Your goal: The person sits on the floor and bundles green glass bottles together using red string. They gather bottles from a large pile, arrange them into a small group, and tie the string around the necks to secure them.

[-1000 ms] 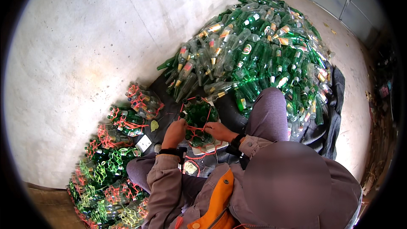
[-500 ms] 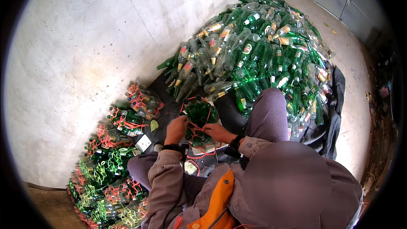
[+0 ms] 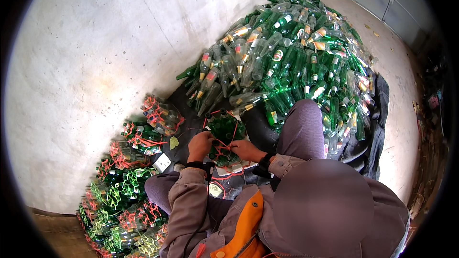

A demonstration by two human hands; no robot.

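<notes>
Between my knees stands a bunch of green glass bottles [image 3: 221,125], set upright and close together. Red plastic cord [image 3: 222,146] loops over and crosses their near side. My left hand [image 3: 201,145] is at the left of the bunch, its fingers closed on the cord. At the right side, my right hand [image 3: 245,150] also pinches the cord, with its fingertips partly hidden against the bottles. Below the bunch, a pale block [image 3: 235,167] shows, and slack red cord trails past it toward my lap.
A big heap of loose green and clear bottles [image 3: 291,62] lies ahead on a black sheet [image 3: 380,119]. Many bottle bundles [image 3: 126,181] tied with red and yellow-green cord line the left, by a pale wall [image 3: 95,57]. A small white box [image 3: 162,162] and a leaf [image 3: 173,142] lie near my left knee.
</notes>
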